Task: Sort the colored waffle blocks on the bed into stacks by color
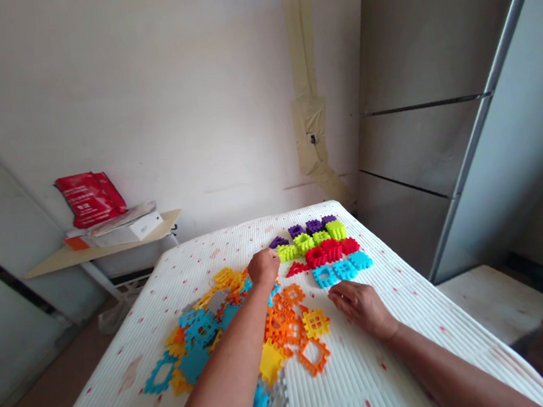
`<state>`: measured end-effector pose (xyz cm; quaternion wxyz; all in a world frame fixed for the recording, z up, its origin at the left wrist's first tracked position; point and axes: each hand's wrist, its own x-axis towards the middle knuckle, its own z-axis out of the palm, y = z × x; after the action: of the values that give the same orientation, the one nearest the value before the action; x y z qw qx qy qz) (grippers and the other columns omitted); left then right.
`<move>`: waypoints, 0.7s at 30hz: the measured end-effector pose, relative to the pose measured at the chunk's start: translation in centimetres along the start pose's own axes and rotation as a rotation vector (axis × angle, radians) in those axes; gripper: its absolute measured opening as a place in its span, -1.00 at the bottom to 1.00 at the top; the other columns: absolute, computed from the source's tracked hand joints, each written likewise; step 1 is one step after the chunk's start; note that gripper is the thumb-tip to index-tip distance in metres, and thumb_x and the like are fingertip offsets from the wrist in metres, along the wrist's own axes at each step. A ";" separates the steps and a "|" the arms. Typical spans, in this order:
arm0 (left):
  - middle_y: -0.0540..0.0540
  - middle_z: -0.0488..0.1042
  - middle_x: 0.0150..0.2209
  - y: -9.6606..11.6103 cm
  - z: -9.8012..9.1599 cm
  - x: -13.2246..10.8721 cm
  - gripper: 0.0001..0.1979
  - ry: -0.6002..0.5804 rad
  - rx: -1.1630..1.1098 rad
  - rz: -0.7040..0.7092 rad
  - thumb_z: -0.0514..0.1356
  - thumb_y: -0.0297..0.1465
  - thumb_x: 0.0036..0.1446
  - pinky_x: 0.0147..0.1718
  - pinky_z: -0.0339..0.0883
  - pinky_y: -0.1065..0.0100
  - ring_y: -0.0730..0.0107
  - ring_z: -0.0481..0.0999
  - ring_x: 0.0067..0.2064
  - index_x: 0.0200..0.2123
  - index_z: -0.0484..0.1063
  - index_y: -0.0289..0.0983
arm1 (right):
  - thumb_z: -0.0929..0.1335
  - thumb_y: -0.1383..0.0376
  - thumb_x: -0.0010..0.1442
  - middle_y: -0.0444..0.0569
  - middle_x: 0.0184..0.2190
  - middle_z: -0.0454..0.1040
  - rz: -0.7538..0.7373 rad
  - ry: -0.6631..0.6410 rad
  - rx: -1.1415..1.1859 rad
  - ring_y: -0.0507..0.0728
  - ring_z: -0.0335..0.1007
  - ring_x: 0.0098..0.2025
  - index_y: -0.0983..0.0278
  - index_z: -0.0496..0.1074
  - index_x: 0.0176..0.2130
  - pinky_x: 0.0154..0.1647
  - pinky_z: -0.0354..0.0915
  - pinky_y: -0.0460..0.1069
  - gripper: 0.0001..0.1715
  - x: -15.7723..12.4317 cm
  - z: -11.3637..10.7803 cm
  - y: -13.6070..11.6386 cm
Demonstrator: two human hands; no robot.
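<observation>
My left hand (263,267) is closed in a fist at the far edge of a loose heap of toy tiles (232,327) in orange, yellow, blue and grey, right beside a purple tile (278,241); what it holds is hidden. My right hand (360,305) rests palm down on the white table cover (404,319), fingers curled slightly, just in front of the blue tiles (341,269). Beyond it tiles lie sorted in rows: purple (311,227), lime green (310,241), red (329,251) and blue.
A low wooden shelf (99,248) at the back left carries a white box (129,229) and a red bag (90,198). A grey cabinet or fridge (463,114) stands to the right. The wall runs behind the table.
</observation>
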<state>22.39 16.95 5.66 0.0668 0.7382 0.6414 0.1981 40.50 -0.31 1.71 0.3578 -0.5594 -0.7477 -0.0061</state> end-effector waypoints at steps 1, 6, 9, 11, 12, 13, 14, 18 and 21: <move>-0.14 0.58 -0.33 0.0 0.1 0.0 -0.77 -0.003 0.008 0.002 0.10 -0.35 0.00 -0.43 0.21 0.38 0.21 0.52 -0.28 -0.36 0.57 -0.15 | 0.12 0.15 0.31 -0.04 -0.46 0.46 0.003 0.002 0.001 0.04 0.40 -0.43 0.24 0.42 -0.34 -0.40 0.24 -0.10 -0.60 0.0 0.0 0.0; -0.13 0.57 -0.32 0.0 0.4 0.0 -0.77 -0.011 0.036 0.016 0.09 -0.33 0.02 -0.42 0.22 0.38 0.21 0.53 -0.26 -0.34 0.56 -0.13 | 0.12 0.17 0.31 -0.04 -0.46 0.45 0.003 0.000 0.011 0.04 0.38 -0.43 0.24 0.41 -0.35 -0.39 0.22 -0.10 -0.61 0.0 0.0 0.0; -0.14 0.58 -0.31 0.2 0.4 0.0 -0.76 -0.016 0.053 0.023 0.09 -0.34 0.02 -0.41 0.24 0.36 0.19 0.53 -0.25 -0.33 0.56 -0.13 | 0.12 0.17 0.31 -0.05 -0.47 0.44 0.008 -0.010 0.006 0.03 0.37 -0.43 0.24 0.41 -0.37 -0.39 0.21 -0.10 -0.60 0.0 0.0 -0.1; -0.13 0.58 -0.29 0.3 0.4 0.0 -0.76 -0.020 0.062 0.027 0.09 -0.33 0.02 -0.39 0.25 0.36 0.20 0.53 -0.24 -0.31 0.56 -0.12 | 0.12 0.17 0.31 -0.05 -0.47 0.44 0.008 -0.013 0.004 0.03 0.37 -0.44 0.24 0.41 -0.37 -0.39 0.21 -0.10 -0.59 0.0 0.0 -0.1; -0.13 0.58 -0.28 0.3 0.4 0.0 -0.75 -0.021 0.067 0.030 0.09 -0.33 0.03 -0.38 0.25 0.37 0.21 0.53 -0.23 -0.30 0.55 -0.12 | 0.11 0.16 0.31 -0.06 -0.48 0.44 0.008 -0.013 0.004 0.03 0.37 -0.44 0.24 0.41 -0.37 -0.39 0.21 -0.10 -0.59 0.0 0.0 -0.1; -0.13 0.58 -0.28 0.3 0.4 0.1 -0.75 -0.022 0.071 0.033 0.09 -0.32 0.03 -0.38 0.25 0.37 0.21 0.53 -0.23 -0.29 0.55 -0.12 | 0.11 0.16 0.32 -0.06 -0.48 0.43 0.007 -0.014 0.003 0.03 0.36 -0.44 0.24 0.41 -0.38 -0.40 0.21 -0.10 -0.58 0.0 0.0 -0.1; -0.13 0.57 -0.27 0.3 0.5 0.1 -0.75 -0.022 0.075 0.035 0.08 -0.32 0.04 -0.38 0.25 0.37 0.22 0.53 -0.22 -0.28 0.55 -0.13 | 0.11 0.16 0.32 -0.06 -0.48 0.43 0.008 -0.016 0.003 0.03 0.36 -0.44 0.24 0.41 -0.38 -0.40 0.20 -0.11 -0.58 0.0 0.0 -0.1; -0.11 0.57 -0.25 0.3 0.6 0.3 -0.74 -0.028 0.092 0.040 0.08 -0.31 0.05 -0.35 0.27 0.37 0.22 0.53 -0.19 -0.26 0.54 -0.12 | 0.11 0.17 0.32 -0.06 -0.48 0.42 0.019 -0.032 0.003 0.02 0.35 -0.44 0.25 0.41 -0.37 -0.40 0.19 -0.11 -0.59 0.0 0.1 0.0; -0.09 0.57 -0.24 0.4 0.6 0.3 -0.75 -0.036 0.103 0.030 0.08 -0.29 0.05 -0.34 0.28 0.37 0.24 0.53 -0.19 -0.26 0.54 -0.11 | 0.12 0.17 0.32 -0.05 -0.47 0.43 0.028 -0.041 0.005 0.02 0.35 -0.43 0.26 0.41 -0.37 -0.38 0.19 -0.11 -0.59 0.0 0.2 0.1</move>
<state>23.03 17.31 5.31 0.0374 0.7536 0.6383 0.1524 40.46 -0.22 1.55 0.3438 -0.5692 -0.7468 0.0122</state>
